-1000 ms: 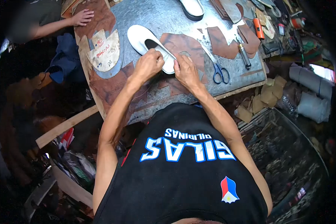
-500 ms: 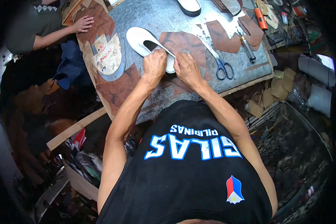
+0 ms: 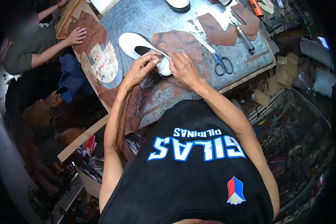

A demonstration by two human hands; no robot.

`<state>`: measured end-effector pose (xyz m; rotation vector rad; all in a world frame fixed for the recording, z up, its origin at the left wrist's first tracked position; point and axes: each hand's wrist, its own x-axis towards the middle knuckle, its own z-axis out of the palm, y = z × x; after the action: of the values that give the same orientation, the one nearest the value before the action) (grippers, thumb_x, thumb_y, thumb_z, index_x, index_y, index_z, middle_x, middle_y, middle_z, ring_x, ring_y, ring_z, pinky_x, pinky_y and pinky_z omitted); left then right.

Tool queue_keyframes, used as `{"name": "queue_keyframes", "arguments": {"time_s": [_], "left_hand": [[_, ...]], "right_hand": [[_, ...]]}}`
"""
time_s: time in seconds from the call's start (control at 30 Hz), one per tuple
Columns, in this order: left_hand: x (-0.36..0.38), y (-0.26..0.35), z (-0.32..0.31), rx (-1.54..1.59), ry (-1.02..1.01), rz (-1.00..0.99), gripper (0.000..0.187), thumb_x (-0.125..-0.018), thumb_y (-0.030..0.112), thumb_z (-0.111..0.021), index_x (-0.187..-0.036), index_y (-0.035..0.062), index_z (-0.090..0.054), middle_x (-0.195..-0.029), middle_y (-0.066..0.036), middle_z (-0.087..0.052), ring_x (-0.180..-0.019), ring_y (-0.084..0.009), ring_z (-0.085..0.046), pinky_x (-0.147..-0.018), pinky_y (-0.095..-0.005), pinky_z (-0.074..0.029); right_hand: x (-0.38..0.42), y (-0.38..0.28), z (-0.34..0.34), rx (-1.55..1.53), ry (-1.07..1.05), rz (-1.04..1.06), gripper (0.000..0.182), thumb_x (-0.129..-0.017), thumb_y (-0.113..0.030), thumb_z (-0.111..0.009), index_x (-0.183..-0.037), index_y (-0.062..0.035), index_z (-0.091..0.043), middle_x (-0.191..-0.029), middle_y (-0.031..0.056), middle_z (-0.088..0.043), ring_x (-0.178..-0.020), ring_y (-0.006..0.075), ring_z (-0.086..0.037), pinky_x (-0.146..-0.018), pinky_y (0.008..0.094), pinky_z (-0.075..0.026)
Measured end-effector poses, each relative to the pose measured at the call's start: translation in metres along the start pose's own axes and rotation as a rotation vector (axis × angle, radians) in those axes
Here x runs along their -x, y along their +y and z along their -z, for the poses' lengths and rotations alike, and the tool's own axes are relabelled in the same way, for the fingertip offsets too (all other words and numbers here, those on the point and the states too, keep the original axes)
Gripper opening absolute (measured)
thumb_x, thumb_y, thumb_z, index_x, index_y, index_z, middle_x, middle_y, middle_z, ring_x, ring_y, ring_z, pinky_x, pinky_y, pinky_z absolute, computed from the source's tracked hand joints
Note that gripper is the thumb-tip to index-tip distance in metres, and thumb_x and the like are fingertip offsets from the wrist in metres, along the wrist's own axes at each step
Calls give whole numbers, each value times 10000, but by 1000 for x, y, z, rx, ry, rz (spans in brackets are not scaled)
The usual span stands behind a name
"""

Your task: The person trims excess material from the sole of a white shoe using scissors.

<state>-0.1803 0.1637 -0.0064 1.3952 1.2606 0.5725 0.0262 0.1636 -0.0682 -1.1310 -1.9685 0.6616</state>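
Note:
A white slip-on shoe (image 3: 130, 40) lies tilted over the table, its dark opening facing up and its heel end toward me. My right hand (image 3: 184, 68) is closed on the shoe's edge at the heel end. My left hand (image 3: 142, 68) is beside the opening with thumb and fingers pinched together. What they pinch is too small to make out. Thin loose threads (image 3: 139, 103) dangle below that hand over the brown leather. Under and behind the shoe is a piece of brown leather (image 3: 179, 41).
Blue-handled scissors (image 3: 223, 64) and a cutter knife (image 3: 245, 39) lie to the right on the metal-topped table (image 3: 246, 61). A marked pattern piece (image 3: 104, 63) is at left. Another person's hand (image 3: 77, 36) rests on leather there. A second white shoe (image 3: 178, 3) is at the back.
My left hand has opened from a fist grip on the shoe into a pinch, slightly left and lower. Threads now show below it. The view has shifted a little.

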Motion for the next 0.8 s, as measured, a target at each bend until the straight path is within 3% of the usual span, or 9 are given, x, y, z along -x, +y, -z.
{"name": "queue_keyframes", "arguments": {"time_s": [0.03, 0.1, 0.23, 0.33, 0.63, 0.7, 0.77, 0.8], "left_hand": [[0, 2, 1, 1, -8, 2, 222, -968, 216, -545, -990, 15, -636, -1232, -53, -570, -808, -132, -593, -755, -274, -483], [1, 7, 1, 372, -17, 137, 214, -969, 214, -539, -1001, 17, -615, -1262, -86, -555, -797, -116, -589, -762, -263, -477], [-4, -3, 7, 324, -110, 171, 195, -975, 215, -530, -989, 35, -604, -931, -38, -610, -717, -88, -549, -686, -234, -446], [-4, -5, 10, 369, -91, 207, 183, -974, 204, -531, -970, 36, -605, -798, 7, -565, -684, -81, -528, -659, -227, -428], [-4, -6, 12, 336, -99, 214, 178, -950, 173, -554, -917, 16, -633, -769, -29, -606, -700, -87, -546, -641, -237, -438], [-5, 19, -8, -377, 127, 136, 226, -906, 194, -608, -953, -21, -657, -817, -116, -653, -737, -175, -621, -664, -299, -485], [-5, 15, -27, -769, 274, 34, 304, -831, 227, -678, -980, -37, -669, -931, -244, -650, -836, -384, -652, -718, -432, -513], [-7, 15, -38, -825, 334, 85, 301, -828, 231, -683, -968, -36, -672, -923, -243, -646, -833, -389, -649, -712, -441, -512]], "right_hand": [[0, -1, 1, 7, -4, 2, 316, -810, -100, -637, -1101, 18, -597, -906, 133, -601, -841, 297, -577, -719, 399, -505], [0, -2, 1, 24, -19, -18, 310, -812, -101, -634, -1098, 16, -600, -911, 130, -598, -843, 293, -576, -721, 395, -504], [1, -4, 1, 52, -40, -41, 297, -817, -106, -629, -1088, 12, -606, -925, 120, -590, -849, 284, -574, -736, 388, -500], [0, -6, 1, 64, -56, -78, 295, -818, -107, -627, -1087, 13, -603, -914, 115, -586, -852, 283, -572, -746, 387, -498], [-4, -4, 4, -17, -80, -96, 287, -828, -116, -618, -1085, 13, -614, -894, 127, -598, -839, 288, -576, -735, 398, -504], [-5, 0, 3, -40, -72, -79, 295, -830, -120, -617, -1089, 20, -611, -888, 132, -599, -835, 292, -578, -730, 401, -507], [-3, 1, 3, -66, -64, -67, 302, -832, -123, -616, -1093, 28, -608, -882, 136, -600, -832, 297, -580, -725, 403, -509], [-1, 0, 1, -46, -50, -45, 307, -836, -130, -611, -1095, 34, -607, -891, 138, -600, -840, 299, -580, -720, 405, -511]]}}
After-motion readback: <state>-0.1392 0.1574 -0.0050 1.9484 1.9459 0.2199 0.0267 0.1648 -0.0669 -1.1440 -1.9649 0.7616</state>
